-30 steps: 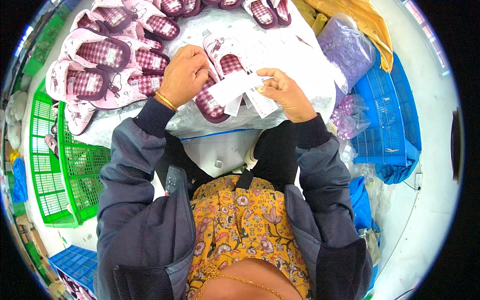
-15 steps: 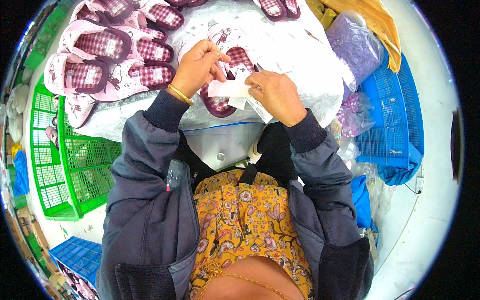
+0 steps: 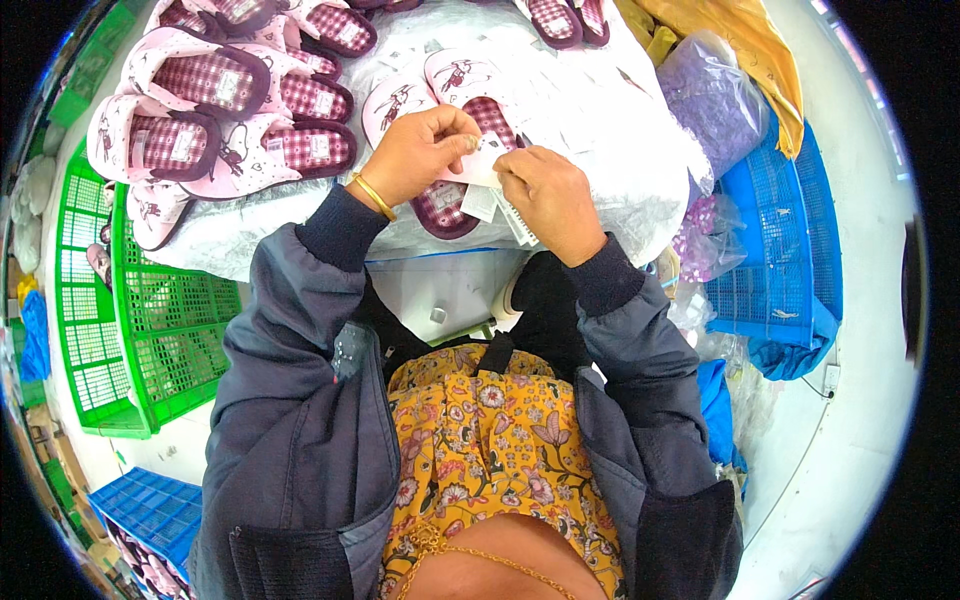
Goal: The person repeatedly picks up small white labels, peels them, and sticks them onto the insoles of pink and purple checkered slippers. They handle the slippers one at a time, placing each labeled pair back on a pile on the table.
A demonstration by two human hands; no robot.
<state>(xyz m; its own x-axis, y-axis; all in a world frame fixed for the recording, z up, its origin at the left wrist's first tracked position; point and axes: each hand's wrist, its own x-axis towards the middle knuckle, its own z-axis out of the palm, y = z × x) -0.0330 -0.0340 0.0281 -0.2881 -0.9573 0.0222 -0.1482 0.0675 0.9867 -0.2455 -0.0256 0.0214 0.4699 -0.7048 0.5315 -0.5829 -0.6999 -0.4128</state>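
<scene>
While both hands meet over the white-covered tabletop [image 3: 600, 130], a small white paper tag [image 3: 487, 160] sits pinched between them: the left hand [image 3: 420, 155] closes thumb and forefinger on its upper edge, the right hand [image 3: 548, 195] curls shut on its lower part and on more white tags beneath. Directly under lies a pink slipper with a maroon checked insole [image 3: 455, 195], probably so the tag stays close to it. Finished-looking slippers [image 3: 230, 110] crowd the left, beside a green crate [image 3: 150, 330]; a blue crate [image 3: 780, 240] stands right.

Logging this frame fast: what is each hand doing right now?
Left hand: closed, pinching a white paper tag.
Right hand: closed on a stack of white tags over a pink slipper.
</scene>
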